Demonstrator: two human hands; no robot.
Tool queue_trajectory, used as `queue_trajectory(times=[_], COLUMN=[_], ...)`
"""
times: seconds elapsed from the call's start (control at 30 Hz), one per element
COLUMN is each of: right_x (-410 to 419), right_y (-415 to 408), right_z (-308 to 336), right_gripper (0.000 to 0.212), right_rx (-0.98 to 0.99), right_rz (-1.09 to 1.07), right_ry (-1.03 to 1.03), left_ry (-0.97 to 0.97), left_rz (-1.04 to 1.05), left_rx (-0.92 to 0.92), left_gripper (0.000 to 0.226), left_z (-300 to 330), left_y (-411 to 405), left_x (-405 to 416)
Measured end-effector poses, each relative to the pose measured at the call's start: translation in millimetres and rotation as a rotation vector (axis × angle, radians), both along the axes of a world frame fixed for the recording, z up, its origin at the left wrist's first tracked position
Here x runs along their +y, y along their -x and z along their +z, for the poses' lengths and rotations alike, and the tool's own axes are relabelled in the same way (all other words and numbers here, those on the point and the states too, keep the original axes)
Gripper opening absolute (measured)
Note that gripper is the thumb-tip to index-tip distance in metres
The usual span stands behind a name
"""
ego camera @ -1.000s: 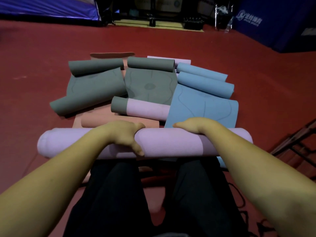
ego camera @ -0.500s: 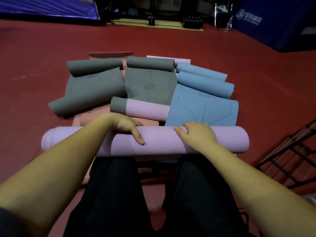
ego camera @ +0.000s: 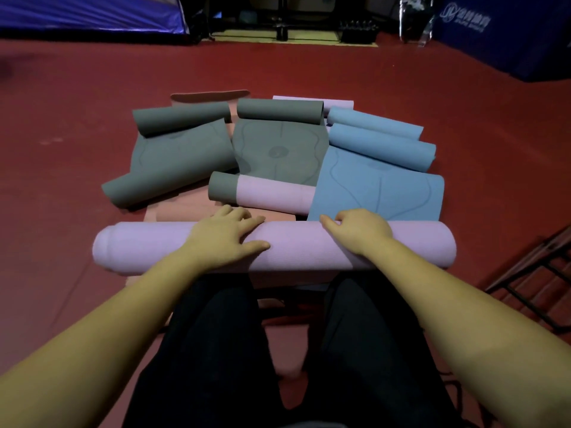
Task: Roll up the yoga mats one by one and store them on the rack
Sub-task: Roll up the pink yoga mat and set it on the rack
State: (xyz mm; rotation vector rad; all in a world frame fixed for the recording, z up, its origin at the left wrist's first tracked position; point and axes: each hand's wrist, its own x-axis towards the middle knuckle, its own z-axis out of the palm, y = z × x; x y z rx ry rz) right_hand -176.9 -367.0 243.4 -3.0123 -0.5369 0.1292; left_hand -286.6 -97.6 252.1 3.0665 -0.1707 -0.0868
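Observation:
A thick pink rolled yoga mat (ego camera: pixel 296 248) lies crosswise in front of my knees. My left hand (ego camera: pixel 224 233) rests on top of the roll left of its middle, fingers stretched forward over it and thumb pointing right. My right hand (ego camera: pixel 360 228) presses on the roll right of its middle, fingers bent over the far edge. Beyond the roll lie partly unrolled mats: two grey ones (ego camera: pixel 182 152), a blue one (ego camera: pixel 380 186), a pink and grey roll (ego camera: pixel 268 194) and a salmon mat (ego camera: pixel 173 216) underneath.
A black metal rack (ego camera: pixel 537 285) stands at the right edge on the red floor (ego camera: pixel 68 168). Blue padded walls (ego camera: pixel 500 32) and dark gym gear line the far side. My dark-trousered legs (ego camera: pixel 216 350) fill the foreground.
The pink roll has moved slightly away from me. My left hand slid from gripping its near side to lying flat on top; my right hand shifted forward over it.

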Motion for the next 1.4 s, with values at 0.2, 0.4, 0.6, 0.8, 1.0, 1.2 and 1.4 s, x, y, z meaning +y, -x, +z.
queue_trajectory(times=[0.2, 0.4, 0.6, 0.8, 1.0, 1.2, 1.4], right_x=[6, 7, 9, 9, 13, 8, -5], right_y=[-5, -3, -4, -6, -9, -10, 7], right_z=[7, 17, 34, 53, 42, 27, 10], right_gripper=[0.066, 0.066, 0.072, 0.055, 0.056, 0.057, 0.063], right_rx=[0.103, 0.162, 0.284, 0.519, 0.533, 0.104, 0.02], right_rz=[0.01, 0.006, 0.001, -0.01, 0.016, -0.003, 0.078], right_ry=[0.018, 0.048, 0.061, 0.062, 0.028, -0.081, -0.059], left_ry=[-0.264, -0.314, -0.213, -0.086, 0.138, 0.419, 0.606], left_rz=[-0.004, 0.073, 0.015, -0.04, 0.028, 0.102, 0.223], left_rx=[-0.189, 0.009, 0.088, 0.274, 0.493, 0.711, 0.872], left_gripper=[0.116, 0.108, 0.097, 0.086, 0.086, 0.075, 0.082], left_z=[-28, -9, 18, 45, 41, 37, 35], left_y=[21, 13, 14, 13, -3, -29, -46], left_x=[-15, -28, -19, -11, -11, 3, 8])
